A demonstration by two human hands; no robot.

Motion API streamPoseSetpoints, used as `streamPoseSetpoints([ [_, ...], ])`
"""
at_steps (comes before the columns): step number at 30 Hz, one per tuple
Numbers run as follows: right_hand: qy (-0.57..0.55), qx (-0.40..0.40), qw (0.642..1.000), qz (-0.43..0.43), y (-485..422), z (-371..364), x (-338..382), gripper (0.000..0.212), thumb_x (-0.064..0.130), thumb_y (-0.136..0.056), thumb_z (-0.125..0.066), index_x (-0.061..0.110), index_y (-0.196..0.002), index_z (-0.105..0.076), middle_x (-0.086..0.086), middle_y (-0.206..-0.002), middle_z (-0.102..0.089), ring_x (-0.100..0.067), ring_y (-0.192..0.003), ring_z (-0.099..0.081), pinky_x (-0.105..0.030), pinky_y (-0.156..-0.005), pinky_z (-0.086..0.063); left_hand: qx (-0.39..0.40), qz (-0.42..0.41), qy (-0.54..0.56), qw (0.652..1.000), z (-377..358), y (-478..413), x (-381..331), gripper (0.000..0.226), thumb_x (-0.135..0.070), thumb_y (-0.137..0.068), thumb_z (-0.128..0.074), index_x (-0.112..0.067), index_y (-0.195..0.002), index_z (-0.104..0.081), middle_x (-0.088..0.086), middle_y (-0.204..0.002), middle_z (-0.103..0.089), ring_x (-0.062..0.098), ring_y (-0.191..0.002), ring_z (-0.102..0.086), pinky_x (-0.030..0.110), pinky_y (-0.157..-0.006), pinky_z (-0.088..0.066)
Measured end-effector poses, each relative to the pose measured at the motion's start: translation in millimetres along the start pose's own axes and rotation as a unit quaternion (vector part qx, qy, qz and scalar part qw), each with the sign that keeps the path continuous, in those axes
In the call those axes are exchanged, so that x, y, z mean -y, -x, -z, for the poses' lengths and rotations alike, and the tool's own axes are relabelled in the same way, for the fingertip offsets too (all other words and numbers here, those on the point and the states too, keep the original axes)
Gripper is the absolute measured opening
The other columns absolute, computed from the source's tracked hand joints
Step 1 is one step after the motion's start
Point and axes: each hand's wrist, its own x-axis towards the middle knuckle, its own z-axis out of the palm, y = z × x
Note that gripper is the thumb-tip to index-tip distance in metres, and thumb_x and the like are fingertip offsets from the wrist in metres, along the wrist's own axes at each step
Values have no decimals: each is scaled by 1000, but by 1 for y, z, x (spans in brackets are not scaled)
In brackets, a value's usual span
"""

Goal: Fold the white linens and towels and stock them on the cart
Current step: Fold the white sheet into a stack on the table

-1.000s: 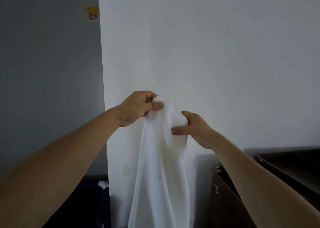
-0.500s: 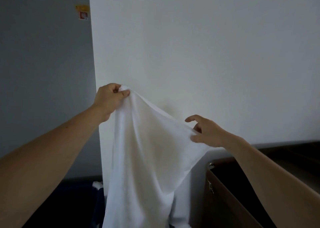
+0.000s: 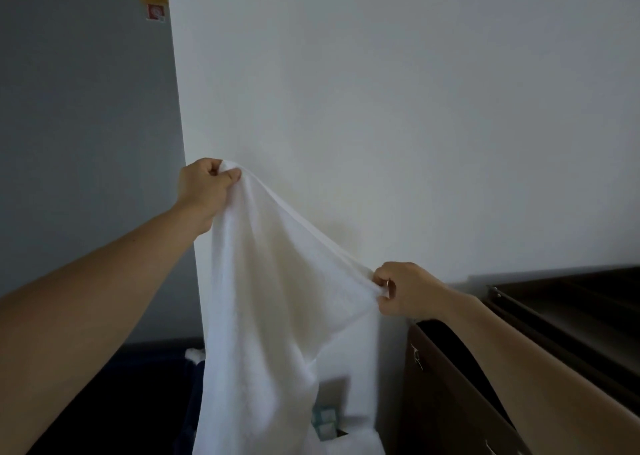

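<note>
Brown cart (image 3: 450,402) right; white cloth (image 3: 194,355) on bin (image 3: 152,385).

Two hands (image 3: 204,191) (image 3: 407,290), one white towel (image 3: 277,316), one cart (image 3: 446,406).

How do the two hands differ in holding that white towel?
The left hand is high; the right hand is lower, by the brown cart. The left hand grips the white towel at its top; the right hand pinches farther down its edge. Both are curled round it.
</note>
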Motion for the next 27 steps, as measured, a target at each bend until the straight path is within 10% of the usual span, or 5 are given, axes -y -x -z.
streamPoseSetpoints([
  [8, -44, -150, 986, -52, 2, 30, -11, 35, 68, -75, -64, 36, -68, -54, 16, -63, -58, -5, -59, -55, -21, -55, -40, 28, 2, -25, 999, 23, 3, 24, 9, -21, -86, -75, -19, -88, -66, -5, -83, -66, 10, -73, -61, 27, -69, -51],
  [17, -136, -210, 962, -107, -18, 60, 9, 25, 22, -81, -77, 26, -78, -53, 5, -73, -59, -15, -66, -54, -26, -55, -40, 103, 41, -46, 993, 57, 27, 18, 21, -23, -90, -69, -10, -106, -64, 0, -89, -64, 9, -70, -56, 16, -56, -45],
  [22, -275, -323, 900, -104, -40, 101, 33, 50, 16, -88, -72, 31, -130, -49, 11, -87, -59, -14, -79, -56, -27, -69, -44, 60, 0, 9, 998, 68, 14, -21, 9, -15, -91, -67, -12, -85, -63, -15, -56, -65, -5, -39, -50, 6, -36, -33],
  [25, -249, -299, 903, -180, -47, 96, 47, 9, 19, -95, -60, 11, -92, -60, 0, -73, -55, -23, -67, -53, -33, -62, -42, 62, 20, 4, 998, 71, 18, -19, 11, -16, -91, -68, -7, -91, -62, -4, -65, -65, -2, -41, -51, 11, -33, -30],
  [27, -250, -268, 907, -209, -46, 93, 51, 28, 17, -97, -55, 8, -71, -52, -8, -64, -53, -19, -45, -48, -29, -47, -38, 85, 44, -9, 995, 73, 22, -11, 14, -18, -91, -68, -6, -95, -62, 3, -75, -62, 8, -51, -52, 13, -32, -26],
])
